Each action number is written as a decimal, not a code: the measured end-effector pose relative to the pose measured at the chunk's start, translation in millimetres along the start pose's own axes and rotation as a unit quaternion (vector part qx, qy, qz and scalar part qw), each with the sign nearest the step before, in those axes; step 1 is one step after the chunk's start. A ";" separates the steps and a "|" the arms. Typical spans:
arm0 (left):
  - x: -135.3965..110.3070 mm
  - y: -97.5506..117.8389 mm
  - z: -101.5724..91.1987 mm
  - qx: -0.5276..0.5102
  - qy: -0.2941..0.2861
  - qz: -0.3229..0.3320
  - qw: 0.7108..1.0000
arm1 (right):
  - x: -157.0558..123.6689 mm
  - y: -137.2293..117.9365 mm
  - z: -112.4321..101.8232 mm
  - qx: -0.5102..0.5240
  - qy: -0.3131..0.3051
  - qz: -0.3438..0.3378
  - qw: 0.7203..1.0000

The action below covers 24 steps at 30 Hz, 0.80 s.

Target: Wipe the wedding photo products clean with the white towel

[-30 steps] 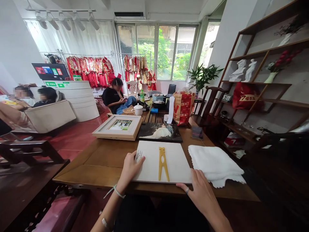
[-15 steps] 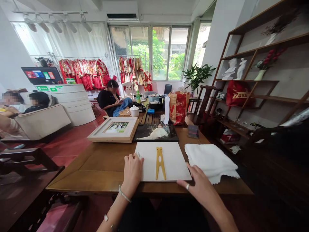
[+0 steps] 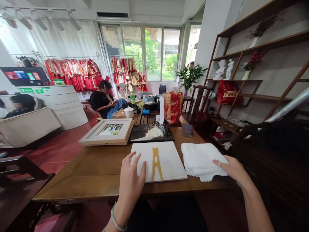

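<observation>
A white rectangular board [image 3: 169, 161] lies flat at the table's front edge. On it rests a flat yellow piece [image 3: 156, 164] with a cat-like head and two long legs. My left hand [image 3: 132, 175] hovers over the board's left edge, fingers spread and holding nothing. Behind those fingers a small silvery thing [image 3: 132, 158] is mostly hidden; I cannot make out its kind. Right of the board sits a folded white cloth [image 3: 200, 159] with a scalloped edge. My right hand [image 3: 235, 169] grips its right side, thumb on top, the other fingers hidden.
Beyond the board lie a framed picture [image 3: 106, 132] and a dark painted panel [image 3: 152, 132] on the wooden table [image 3: 96, 164]. Farther back stand a white lidded cup [image 3: 128, 112] and a red paper bag [image 3: 172, 108]. A person [image 3: 105, 100] sits at the far left side.
My right hand has left the board's right edge and moved right onto the cloth, taking hold of it. My left hand has opened its fingers. The view has turned slightly right.
</observation>
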<state>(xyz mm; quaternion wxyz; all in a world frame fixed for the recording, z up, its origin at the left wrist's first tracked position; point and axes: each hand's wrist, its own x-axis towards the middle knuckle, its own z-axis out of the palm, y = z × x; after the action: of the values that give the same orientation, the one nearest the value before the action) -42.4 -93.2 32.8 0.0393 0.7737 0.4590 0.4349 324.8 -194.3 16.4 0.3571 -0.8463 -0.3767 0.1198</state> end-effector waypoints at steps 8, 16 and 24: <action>-16.2 39.0 20.5 -0.356 -0.120 -0.128 0.918 | -40.4 -93.3 -2.1 0.221 0.079 -0.277 0.932; -7.0 52.1 17.6 -0.542 -0.032 -0.275 0.794 | -76.3 -158.7 54.5 0.500 -0.051 -0.140 0.853; 17.2 -17.4 -32.6 -0.214 0.118 -0.100 0.965 | -40.7 -109.0 113.1 0.192 -0.056 -0.260 0.945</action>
<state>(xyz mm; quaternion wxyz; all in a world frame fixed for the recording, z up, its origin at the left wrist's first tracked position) -73.9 -81.4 56.0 0.1923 0.6407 0.4318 0.6051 183.3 -115.3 8.4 0.5094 -0.6262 -0.5734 0.1400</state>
